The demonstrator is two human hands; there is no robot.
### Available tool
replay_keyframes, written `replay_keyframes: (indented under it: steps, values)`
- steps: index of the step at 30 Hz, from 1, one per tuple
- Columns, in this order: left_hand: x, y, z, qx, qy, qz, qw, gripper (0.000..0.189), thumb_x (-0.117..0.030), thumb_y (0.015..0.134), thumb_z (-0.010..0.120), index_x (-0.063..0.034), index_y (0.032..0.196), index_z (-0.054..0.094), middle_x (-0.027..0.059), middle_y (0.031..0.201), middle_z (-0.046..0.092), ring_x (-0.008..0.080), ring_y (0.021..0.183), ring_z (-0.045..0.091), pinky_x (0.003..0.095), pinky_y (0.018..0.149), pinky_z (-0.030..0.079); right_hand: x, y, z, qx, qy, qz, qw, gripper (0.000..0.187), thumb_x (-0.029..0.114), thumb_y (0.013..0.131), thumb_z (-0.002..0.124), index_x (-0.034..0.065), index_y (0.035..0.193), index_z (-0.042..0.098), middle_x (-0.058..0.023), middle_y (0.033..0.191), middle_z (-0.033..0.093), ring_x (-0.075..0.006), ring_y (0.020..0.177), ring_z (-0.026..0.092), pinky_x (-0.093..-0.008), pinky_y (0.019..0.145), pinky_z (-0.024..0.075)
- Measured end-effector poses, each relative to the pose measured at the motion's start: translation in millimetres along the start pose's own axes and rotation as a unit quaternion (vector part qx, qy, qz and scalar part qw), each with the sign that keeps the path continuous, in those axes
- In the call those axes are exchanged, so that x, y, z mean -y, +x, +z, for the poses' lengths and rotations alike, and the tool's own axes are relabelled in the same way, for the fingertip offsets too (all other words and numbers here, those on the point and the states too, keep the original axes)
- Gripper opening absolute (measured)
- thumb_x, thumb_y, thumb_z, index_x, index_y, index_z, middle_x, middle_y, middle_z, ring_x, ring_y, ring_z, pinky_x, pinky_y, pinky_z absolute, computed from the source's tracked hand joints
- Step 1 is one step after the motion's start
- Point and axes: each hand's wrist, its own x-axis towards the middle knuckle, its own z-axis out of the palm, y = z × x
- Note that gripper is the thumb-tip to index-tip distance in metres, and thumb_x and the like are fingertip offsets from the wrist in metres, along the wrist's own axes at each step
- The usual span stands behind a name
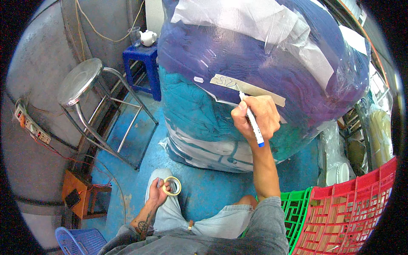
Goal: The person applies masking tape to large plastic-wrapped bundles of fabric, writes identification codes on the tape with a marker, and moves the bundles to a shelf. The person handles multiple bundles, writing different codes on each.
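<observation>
Between the fingers of my right hand point(259, 116) is a white marker pen point(251, 121) with a blue end. Its tip meets a strip of masking tape point(264, 94), which bears handwriting on its left part. The strip sticks to a large clear plastic bag point(216, 57) packed with folded purple and teal fabric point(188, 98). A small white label point(198, 79) lies just left of the tape. Low down, near my knee, my left hand point(159, 193) grips a roll of masking tape point(177, 186), fingers through its core.
Left stands a metal stool point(83, 81); behind it a blue plastic stool point(140, 54) carries a white teapot point(148, 38) and a clear cup point(135, 35). A power strip point(32, 126) hangs on the wall. Red point(350, 204) and green point(296, 210) plastic baskets stand at right, a blue basket point(79, 242) lower left.
</observation>
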Motion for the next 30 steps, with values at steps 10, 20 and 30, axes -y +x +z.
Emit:
replay_keyframes:
  steps: [10, 20, 30]
  values:
    - [0.2, -4.6, -3.4, -0.01, 0.02, 0.007, 1.0, 0.044, -0.046, 0.106, 0.045, -0.0133, 0.078, 0.049, 0.0111, 0.087, 0.06, 0.0261, 0.074, 0.056, 0.0444, 0.086, 0.049, -0.5, 1.8, -24.5, -0.013, 0.009, 0.026, 1.0, 0.016, -0.005, 0.076, 0.066, -0.0002, 0.091, 0.066, -0.0119, 0.073, 0.066, -0.0259, 0.061, 0.063, -0.0358, 0.059, 0.0526]
    - [-2.8, -10.0, 0.0, -0.003, 0.012, 0.007, 1.0, 0.043, -0.045, 0.105, 0.046, -0.0137, 0.076, 0.05, 0.0121, 0.089, 0.06, 0.0267, 0.075, 0.057, 0.0454, 0.086, 0.049, -4.4, -1.3, -20.7, -0.007, 0.024, -0.01, 1.0, 0.021, -0.003, 0.075, 0.073, 0.0022, 0.095, 0.07, -0.0087, 0.073, 0.07, -0.0248, 0.062, 0.069, -0.0345, 0.062, 0.0565]
    - [-1.2, -9.1, 0.6, 0.005, 0.005, 0.005, 1.0, 0.043, -0.044, 0.105, 0.046, -0.0135, 0.076, 0.05, 0.0119, 0.088, 0.06, 0.026, 0.075, 0.057, 0.0446, 0.086, 0.049, -6.5, -0.3, -18.2, 0.017, 0.012, -0.018, 1.0, 0.021, -0.004, 0.075, 0.074, 0.0018, 0.095, 0.07, -0.0085, 0.074, 0.069, -0.0246, 0.061, 0.068, -0.0355, 0.061, 0.0561]
